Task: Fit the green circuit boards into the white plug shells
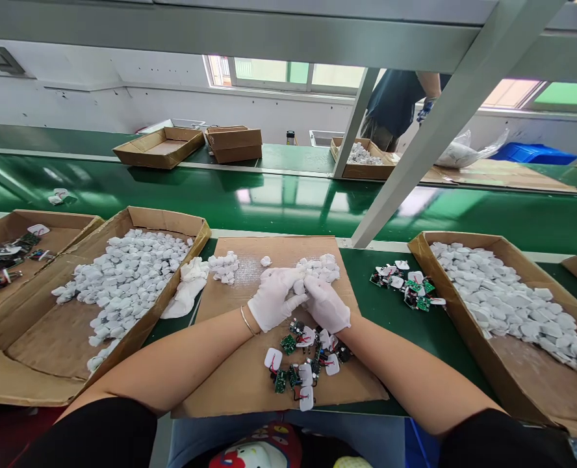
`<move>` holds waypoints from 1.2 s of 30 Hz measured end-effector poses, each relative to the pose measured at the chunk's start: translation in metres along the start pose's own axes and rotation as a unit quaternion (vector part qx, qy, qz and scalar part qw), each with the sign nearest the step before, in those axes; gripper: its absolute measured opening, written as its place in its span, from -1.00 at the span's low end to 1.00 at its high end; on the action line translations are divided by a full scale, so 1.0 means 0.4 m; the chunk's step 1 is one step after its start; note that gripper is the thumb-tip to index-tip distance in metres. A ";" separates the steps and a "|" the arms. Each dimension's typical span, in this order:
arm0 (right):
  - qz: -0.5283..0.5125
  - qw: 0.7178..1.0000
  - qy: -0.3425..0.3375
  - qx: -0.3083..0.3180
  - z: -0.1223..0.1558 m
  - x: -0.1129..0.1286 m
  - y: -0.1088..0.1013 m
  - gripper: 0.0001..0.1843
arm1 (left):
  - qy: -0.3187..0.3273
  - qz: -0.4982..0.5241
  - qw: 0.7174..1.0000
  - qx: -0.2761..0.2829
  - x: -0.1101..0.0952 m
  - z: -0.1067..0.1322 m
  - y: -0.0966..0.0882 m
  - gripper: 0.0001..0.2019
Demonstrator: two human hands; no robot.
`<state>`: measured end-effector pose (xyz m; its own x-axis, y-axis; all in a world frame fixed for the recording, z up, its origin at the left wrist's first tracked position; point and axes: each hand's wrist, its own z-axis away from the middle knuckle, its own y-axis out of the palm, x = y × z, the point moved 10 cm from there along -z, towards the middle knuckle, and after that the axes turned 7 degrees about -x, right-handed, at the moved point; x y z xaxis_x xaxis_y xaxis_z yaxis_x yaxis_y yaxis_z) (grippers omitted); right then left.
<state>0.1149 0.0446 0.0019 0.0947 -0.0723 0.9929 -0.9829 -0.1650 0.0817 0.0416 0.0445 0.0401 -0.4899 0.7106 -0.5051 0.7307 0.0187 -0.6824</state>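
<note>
My left hand (275,301) and my right hand (326,304), both in white gloves, meet over a brown cardboard sheet (230,370). Their fingers are closed together around a small white piece (299,285), mostly hidden by the gloves. Just behind the fingers lies a pile of white plastic pieces (325,266). A smaller white pile (223,267) and one lone white piece (266,261) sit to the left. Below my hands, several small green circuit boards (280,381) with black parts, red wires and white pads lie in a loose heap on the cardboard.
Cardboard trays of white pieces stand left (198,235) and right (483,364). Another tray (81,224) at far left holds circuit boards. More boards (410,284) lie on the green table. A white cloth (187,289) lies beside the left tray. A slanted metal post (425,149) and a person (390,104) are beyond.
</note>
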 end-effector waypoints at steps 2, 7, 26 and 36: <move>-0.049 0.999 0.019 0.002 -0.003 -0.005 0.002 -0.65 | 0.001 -0.009 1.000 -0.013 0.003 0.000 -0.007 -0.55; -0.123 0.991 0.043 0.018 -0.004 -0.009 0.008 -0.73 | -0.012 -0.021 0.998 -0.059 0.014 -0.002 -0.039 -0.47; -0.139 0.986 0.084 0.046 0.014 -0.037 0.015 -0.78 | 0.032 -0.006 0.996 -0.083 -0.015 -0.007 -0.062 -0.61; -0.141 0.986 0.029 0.085 0.005 0.006 0.021 -0.79 | -0.017 0.022 0.999 -0.019 0.007 -0.015 -0.044 -0.84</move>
<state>0.1070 0.0411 0.0048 0.3454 0.0554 0.9368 -0.8778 -0.3339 0.3434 0.0302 0.0504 0.0537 -0.4725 0.6874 -0.5516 0.7690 0.0157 -0.6391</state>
